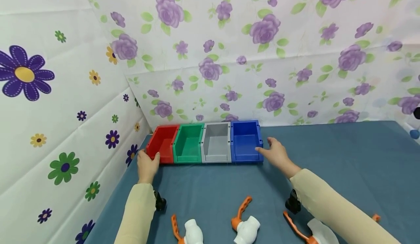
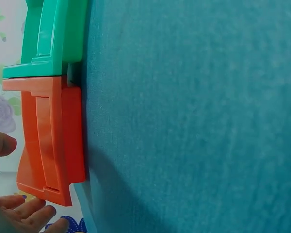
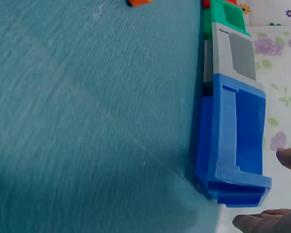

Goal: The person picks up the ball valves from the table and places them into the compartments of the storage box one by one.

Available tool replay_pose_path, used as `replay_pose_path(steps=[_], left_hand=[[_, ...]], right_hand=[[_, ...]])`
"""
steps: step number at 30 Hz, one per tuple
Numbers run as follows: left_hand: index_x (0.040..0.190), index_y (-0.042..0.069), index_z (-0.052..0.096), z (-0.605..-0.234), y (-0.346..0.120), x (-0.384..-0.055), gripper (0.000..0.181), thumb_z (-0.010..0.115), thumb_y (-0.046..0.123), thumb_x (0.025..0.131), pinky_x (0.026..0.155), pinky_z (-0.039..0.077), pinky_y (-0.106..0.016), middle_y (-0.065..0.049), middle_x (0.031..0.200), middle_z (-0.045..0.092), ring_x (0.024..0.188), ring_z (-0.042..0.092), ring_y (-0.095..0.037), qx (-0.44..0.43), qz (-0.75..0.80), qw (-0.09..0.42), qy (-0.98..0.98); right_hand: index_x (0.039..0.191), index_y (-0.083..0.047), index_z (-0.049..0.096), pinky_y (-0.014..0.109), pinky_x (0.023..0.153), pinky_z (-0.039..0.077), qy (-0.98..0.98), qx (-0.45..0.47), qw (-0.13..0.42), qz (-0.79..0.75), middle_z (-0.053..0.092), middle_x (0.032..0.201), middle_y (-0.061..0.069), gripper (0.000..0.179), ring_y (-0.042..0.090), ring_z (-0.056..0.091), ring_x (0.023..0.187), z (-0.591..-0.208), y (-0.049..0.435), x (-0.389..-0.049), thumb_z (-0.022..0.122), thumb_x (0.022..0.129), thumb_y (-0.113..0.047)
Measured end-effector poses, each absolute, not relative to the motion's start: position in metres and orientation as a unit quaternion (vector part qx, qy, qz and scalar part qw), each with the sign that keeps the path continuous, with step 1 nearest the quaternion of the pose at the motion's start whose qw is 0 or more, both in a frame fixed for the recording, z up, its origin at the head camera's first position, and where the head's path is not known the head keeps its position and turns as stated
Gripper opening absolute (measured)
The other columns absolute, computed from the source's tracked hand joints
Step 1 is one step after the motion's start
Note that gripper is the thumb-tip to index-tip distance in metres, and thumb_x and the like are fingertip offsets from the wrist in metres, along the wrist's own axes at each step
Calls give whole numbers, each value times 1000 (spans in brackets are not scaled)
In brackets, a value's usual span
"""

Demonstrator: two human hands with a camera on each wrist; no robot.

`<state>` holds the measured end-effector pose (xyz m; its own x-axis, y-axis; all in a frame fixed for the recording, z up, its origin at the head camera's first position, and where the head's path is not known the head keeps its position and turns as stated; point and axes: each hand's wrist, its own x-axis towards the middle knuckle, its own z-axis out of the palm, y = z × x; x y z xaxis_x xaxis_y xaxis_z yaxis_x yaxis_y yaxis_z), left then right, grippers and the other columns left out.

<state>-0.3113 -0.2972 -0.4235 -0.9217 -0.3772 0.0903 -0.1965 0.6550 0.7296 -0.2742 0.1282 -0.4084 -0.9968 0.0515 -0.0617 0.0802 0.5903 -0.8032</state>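
**Two hands bracket a row of four plastic storage bins**

With the person at six o'clock, the bins stand side by side on the blue tablecloth [image 1: 210, 185], spanning eleven to nearly one o'clock, before the floral backdrop [image 1: 242, 76]. From left to right come the red bin [image 1: 164, 140], the green bin [image 1: 187, 149], the gray bin [image 1: 216, 145] and the blue bin [image 1: 246, 147].

The left hand [image 1: 148, 167] is at the red bin's seven o'clock, thumb and fingers parted about its outer front corner. The right hand [image 1: 277, 156] is at the blue bin's four o'clock, thumb well apart from the fingers near its outer wall. Neither hand pinches anything; whether fingertips touch the plastic I cannot tell.

The bins look like stiff moulded plastic, probably light, fairly smooth and hard to break. Whether they are linked is unclear; if loose, lifting only the ends could let the middle pair slip. The outer side walls look the best hold, palms pressing evenly inward; the low front lips would give less purchase.

White pieces with orange handles lie nearer the person: one [image 1: 193, 232] at the row's six o'clock, another [image 1: 247, 230] at five, a third [image 1: 323, 232] toward four.
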Motion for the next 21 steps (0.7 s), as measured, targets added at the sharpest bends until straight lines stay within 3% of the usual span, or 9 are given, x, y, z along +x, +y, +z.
replay_pose_path(steps=[11, 21], left_hand=[[135, -14, 26, -428, -306, -315, 56, 48, 17, 94, 102, 36, -58, -35, 130, 35, 117, 40, -47, 150, -378, 146, -902], [131, -18, 29, -435, -319, -316, 51, 47, 11, 94, 104, 33, -60, -38, 129, 36, 119, 37, -51, 120, -378, 162, -904]], right_hand=[[145, 12, 21, 55, 106, 35, 882, 43, -4, -469, 28, 148, 32, 72, 45, 30, 135, -418, 127, -280, 57, 95, -24], [142, 12, 29, 55, 103, 38, 855, 65, -14, -514, 34, 144, 33, 66, 45, 35, 133, -419, 126, -280, 60, 93, -20]])
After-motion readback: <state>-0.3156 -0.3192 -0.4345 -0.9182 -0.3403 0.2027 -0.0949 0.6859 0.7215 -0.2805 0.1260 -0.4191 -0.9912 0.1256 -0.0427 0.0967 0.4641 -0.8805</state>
